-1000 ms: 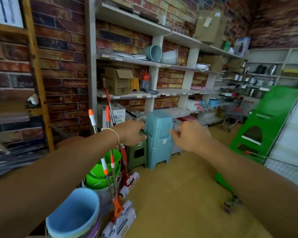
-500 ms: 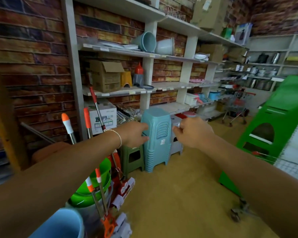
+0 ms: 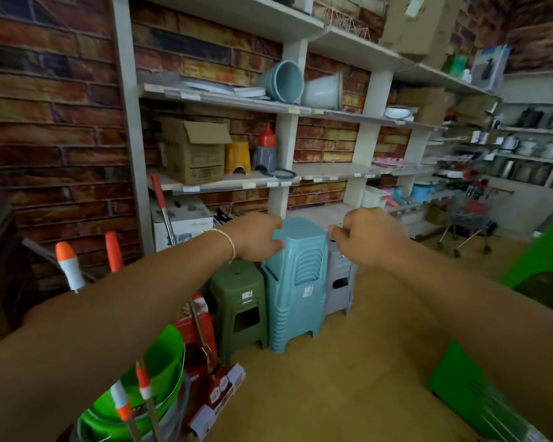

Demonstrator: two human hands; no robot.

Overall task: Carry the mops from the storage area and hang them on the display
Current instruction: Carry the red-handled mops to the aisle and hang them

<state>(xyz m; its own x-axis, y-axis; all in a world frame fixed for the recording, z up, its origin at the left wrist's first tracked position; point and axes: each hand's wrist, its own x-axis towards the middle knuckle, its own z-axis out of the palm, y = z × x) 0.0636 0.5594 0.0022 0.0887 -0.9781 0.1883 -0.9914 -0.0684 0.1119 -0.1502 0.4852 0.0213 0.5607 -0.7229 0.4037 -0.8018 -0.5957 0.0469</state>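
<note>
Reaching forward: left hand (image 3: 256,236) and right hand (image 3: 366,236), fingers curled, gripping nothing; stool labels unreadable.

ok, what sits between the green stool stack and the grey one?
Head view: the taller blue stool stack stands between the green stool stack and the grey stool stack.

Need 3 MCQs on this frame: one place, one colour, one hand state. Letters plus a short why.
1. Where does the tall blue plastic stool stack stand?
A. on a shelf
B. on the floor between a green stool stack and a grey one
C. inside a bucket

2. What colour are the tips of the mop handles at lower left?
A. orange
B. purple
C. black

3. What does the left hand hold?
A. a mop
B. a box
C. nothing

Answers: 1 B, the green plastic stool stack and the grey plastic stool stack flank it; 2 A, the caps are orange; 3 C, its curled fingers enclose nothing.
</note>
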